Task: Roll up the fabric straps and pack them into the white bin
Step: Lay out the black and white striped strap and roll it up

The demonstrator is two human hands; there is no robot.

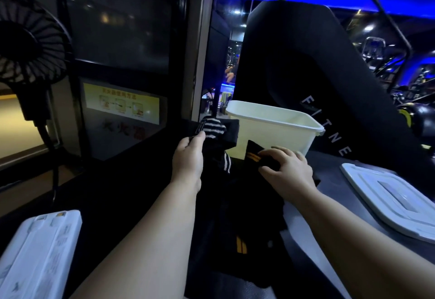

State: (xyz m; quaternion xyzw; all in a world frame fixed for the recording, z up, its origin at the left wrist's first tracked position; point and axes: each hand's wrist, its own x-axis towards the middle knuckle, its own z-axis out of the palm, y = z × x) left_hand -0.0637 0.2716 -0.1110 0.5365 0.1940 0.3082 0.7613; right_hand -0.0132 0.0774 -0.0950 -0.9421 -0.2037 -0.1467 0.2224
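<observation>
strap pile [240,247] heaped close, dark tangle | right hand [288,170] fingers curled, pinching orange-striped strap [255,157] | left hand [188,155] pinching white-striped strap [213,128] | imo keep it taut, roll tight | white bin [270,138] just behind, open

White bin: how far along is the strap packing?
Done: nothing visible; no strap shows inside the white bin, and its lid lies off to the side. In hand: the left hand pinches a white-striped strap, the right hand grips a yellow-striped strap. Left: rolling both, plus the loose strap pile in front.
</observation>
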